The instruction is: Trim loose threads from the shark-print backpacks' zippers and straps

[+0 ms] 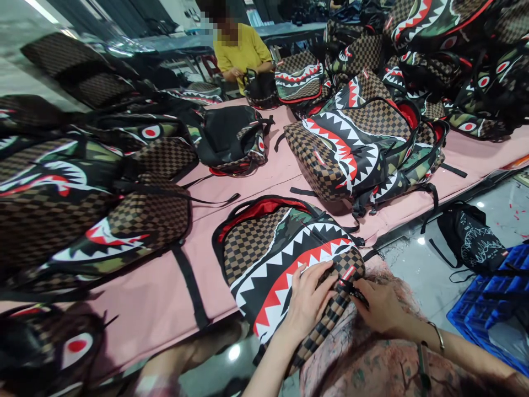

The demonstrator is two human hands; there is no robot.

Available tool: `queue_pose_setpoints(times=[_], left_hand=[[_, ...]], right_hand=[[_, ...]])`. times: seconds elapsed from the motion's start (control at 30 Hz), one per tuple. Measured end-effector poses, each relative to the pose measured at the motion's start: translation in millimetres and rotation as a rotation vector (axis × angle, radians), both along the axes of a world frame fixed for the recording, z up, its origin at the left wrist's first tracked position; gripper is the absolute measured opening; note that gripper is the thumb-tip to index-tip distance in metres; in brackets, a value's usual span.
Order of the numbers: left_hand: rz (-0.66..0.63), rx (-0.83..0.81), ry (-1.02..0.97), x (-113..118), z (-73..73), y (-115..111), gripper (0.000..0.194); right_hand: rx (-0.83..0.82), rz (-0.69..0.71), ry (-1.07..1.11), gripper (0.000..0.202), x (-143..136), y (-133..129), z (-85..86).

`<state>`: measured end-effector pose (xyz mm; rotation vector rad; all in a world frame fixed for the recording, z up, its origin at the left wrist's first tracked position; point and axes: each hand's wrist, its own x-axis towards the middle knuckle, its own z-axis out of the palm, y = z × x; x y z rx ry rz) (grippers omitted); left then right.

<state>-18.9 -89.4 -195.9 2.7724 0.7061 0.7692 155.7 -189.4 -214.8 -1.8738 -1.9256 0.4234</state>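
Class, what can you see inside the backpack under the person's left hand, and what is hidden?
Only red lining shows at the opening of the checkered shark-mouth backpack. Its front panel covers the deeper interior, so any contents cannot be seen.

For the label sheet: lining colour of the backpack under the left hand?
The lining of the backpack is red; head view shows it best.

Pink-covered table (258, 182), glossy grey floor (436, 284), dark-topped table (285, 28) beyond, bright strip light (39, 8).
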Motion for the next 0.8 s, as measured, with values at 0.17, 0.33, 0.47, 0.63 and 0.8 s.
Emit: queue_pose_setpoints(times=[0.17,0.33,0.47,0.63,0.8], left_hand=[[0.006,0.06,-0.059,8,-2.3,-5,0.017],[-0.015,0.095,-0.129,15,-1.7,-9,0.021],[0.089,0.065,-0.179,4,-3.6,-2,0.016],[0.427,-0.085,-0.183,-17,-4.4,10,0.027],[0.569,-0.279,-0.127,-18,-2.1,-2,0.069]], right_hand=[[-0.027,0.002,-0.061,0.011,0,0,4.9],[-0.032,0.03,-0.071,0.01,-3,3,2.7],[-0.016,0.076,0.13,0.01,14,8,-3.7],[0.185,0.064,0.349,0.017,69,29,-12.5],[0.145,0.205,0.225,0.019,102,46,-11.4]])
